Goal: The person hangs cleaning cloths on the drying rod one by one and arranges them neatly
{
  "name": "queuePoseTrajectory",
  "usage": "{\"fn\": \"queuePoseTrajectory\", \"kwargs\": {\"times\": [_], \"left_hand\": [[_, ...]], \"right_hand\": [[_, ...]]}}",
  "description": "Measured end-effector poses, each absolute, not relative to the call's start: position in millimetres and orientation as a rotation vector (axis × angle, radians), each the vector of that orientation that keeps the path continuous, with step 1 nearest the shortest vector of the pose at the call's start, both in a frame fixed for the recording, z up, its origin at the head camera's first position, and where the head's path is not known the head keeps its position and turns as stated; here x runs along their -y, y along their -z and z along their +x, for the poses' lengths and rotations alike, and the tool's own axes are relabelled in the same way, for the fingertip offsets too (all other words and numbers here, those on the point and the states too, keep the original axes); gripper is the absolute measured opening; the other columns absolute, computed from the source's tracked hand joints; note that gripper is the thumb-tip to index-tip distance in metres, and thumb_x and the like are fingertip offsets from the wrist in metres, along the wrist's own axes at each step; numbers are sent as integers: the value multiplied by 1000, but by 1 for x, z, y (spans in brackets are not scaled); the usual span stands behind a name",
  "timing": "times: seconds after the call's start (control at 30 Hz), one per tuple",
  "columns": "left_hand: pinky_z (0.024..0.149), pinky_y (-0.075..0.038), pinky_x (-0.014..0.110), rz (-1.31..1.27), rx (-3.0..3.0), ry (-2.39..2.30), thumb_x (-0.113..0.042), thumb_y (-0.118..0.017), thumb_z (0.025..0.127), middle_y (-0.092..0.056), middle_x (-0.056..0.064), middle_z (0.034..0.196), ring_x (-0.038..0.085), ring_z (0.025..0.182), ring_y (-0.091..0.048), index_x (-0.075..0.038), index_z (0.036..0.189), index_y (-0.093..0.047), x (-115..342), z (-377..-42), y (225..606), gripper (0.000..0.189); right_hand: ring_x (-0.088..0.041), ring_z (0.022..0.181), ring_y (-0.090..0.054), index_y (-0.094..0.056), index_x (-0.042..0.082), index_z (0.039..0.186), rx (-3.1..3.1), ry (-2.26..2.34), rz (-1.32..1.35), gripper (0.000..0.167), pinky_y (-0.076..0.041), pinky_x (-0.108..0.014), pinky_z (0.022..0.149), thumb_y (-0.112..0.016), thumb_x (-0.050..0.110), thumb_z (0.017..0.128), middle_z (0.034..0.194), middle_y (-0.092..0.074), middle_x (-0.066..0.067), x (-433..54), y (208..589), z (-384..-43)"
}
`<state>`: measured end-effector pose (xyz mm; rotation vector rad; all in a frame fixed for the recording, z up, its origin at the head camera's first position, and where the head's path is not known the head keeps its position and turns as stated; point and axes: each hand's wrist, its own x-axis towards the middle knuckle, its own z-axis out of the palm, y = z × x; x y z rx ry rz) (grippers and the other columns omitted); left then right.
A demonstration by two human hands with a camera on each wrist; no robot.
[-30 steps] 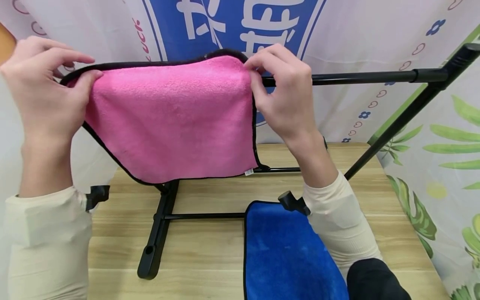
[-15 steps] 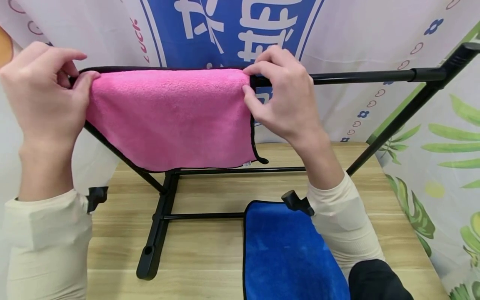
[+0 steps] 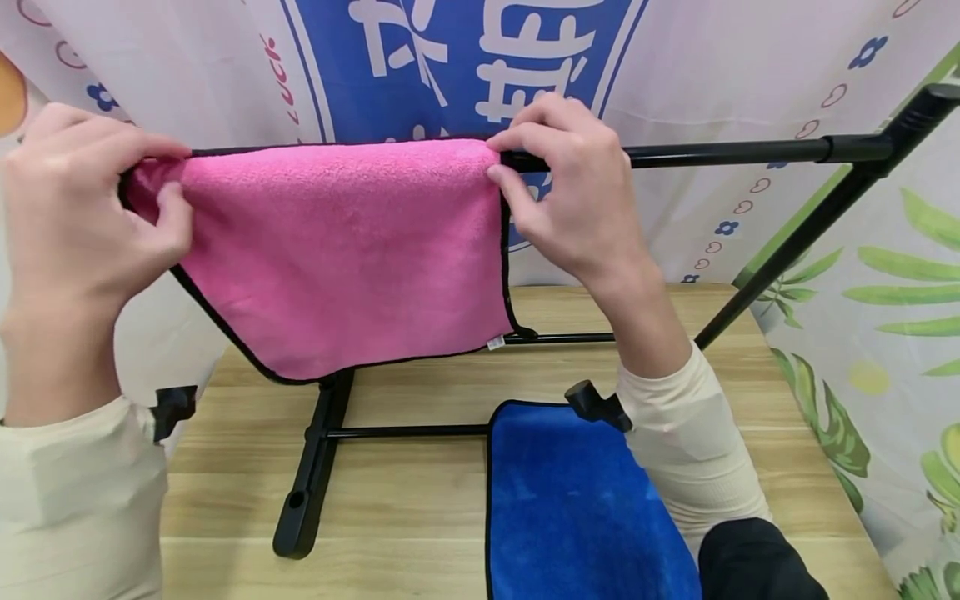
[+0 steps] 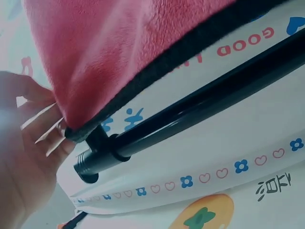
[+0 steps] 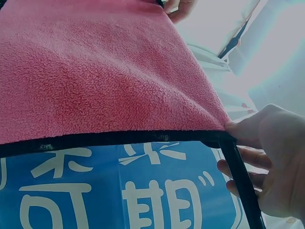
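Observation:
A pink towel (image 3: 345, 258) with black trim hangs over the top bar (image 3: 750, 155) of a black rack. My left hand (image 3: 97, 200) holds its upper left corner, the thumb in front and the other fingers partly behind the cloth. At the towel's upper right edge, my right hand (image 3: 573, 183) pinches the cloth against the bar. In the right wrist view, the right thumb lies on the towel's corner and the fingers reach round the bar (image 5: 243, 186). The towel's black-trimmed edge (image 4: 157, 71) runs above the bar in the left wrist view.
A blue towel (image 3: 577, 508) with black trim lies on the wooden table (image 3: 405, 517), partly under my right forearm. The rack's black foot (image 3: 303, 508) and lower crossbar (image 3: 408, 432) stand on the table. A printed curtain (image 3: 697, 75) hangs close behind.
The towel's top edge, raised above the bar at the right a second ago, now lies along it. My left hand has moved slightly down, and the towel's front left part hangs lower than half a second ago.

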<state>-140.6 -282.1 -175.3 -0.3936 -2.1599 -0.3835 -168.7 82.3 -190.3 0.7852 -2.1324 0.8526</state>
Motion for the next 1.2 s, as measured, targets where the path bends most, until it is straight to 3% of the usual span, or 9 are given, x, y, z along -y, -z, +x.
{"fn": "queuePoseTrajectory", "kwargs": {"times": [0.07,0.17,0.3,0.47,0.73,0.9,1.03,1.1,1.2], "left_hand": [[90,-29,14,-428,2195,397,-19,-53,89,-72,26,96,43,98,-52,8,98,-76,284,-139,174,37],[93,-31,11,-427,2209,434,-11,-57,90,-76,-14,97,38,102,-53,7,97,-77,288,-139,173,28],[97,-34,12,-401,2187,474,-6,-59,92,-44,-55,96,30,103,-54,5,96,-79,290,-141,172,23],[94,-35,13,-387,2120,512,-6,-62,93,-55,-46,97,1,95,-51,5,95,-80,285,-149,170,21],[96,-37,22,-318,2050,500,-11,-61,95,-77,18,102,-11,97,-47,3,96,-81,277,-164,165,24],[95,-33,23,-303,2045,484,-12,-61,98,-75,24,102,-16,96,-32,5,98,-80,271,-168,164,26],[96,-35,25,-288,2131,462,-11,-60,100,-73,26,105,5,93,-54,5,103,-79,271,-168,165,26],[93,-34,20,-270,2168,455,-10,-59,98,-73,27,104,0,91,-56,4,104,-79,272,-168,165,26],[85,-29,11,-248,2187,450,-9,-60,97,-71,-2,86,-21,83,-41,4,102,-80,274,-166,165,25]], "right_hand": [[-26,104,-62,-81,1,101,2122,-865,785,14,-50,-38,93,-75,10,93,101,-70,-13,-82,191,-169],[-26,101,-63,-81,0,99,2077,-886,799,12,-50,-37,91,-75,8,93,98,-70,-13,-82,191,-170],[-27,93,-64,-80,-2,95,1979,-896,830,10,-50,-35,84,-73,5,93,93,-71,-15,-83,192,-171],[-27,90,-65,-79,-4,94,1930,-886,831,11,-51,-33,82,-72,5,94,91,-71,-16,-85,192,-172],[-26,91,-66,-79,-3,100,1942,-874,761,15,-50,-31,80,-69,7,97,93,-71,-16,-82,189,-174],[-28,95,-66,-79,-4,103,1925,-859,711,17,-52,-33,86,-68,8,98,96,-71,-17,-79,188,-178],[-28,96,-66,-80,-3,104,1932,-869,674,17,-52,-32,87,-68,8,99,97,-71,-17,-78,189,-178],[-27,96,-66,-79,-2,105,1938,-883,665,17,-51,-31,87,-69,9,98,97,-71,-16,-78,189,-178],[-26,96,-66,-78,-3,106,1927,-880,671,17,-50,-30,89,-71,10,97,98,-72,-16,-79,190,-178]]}}
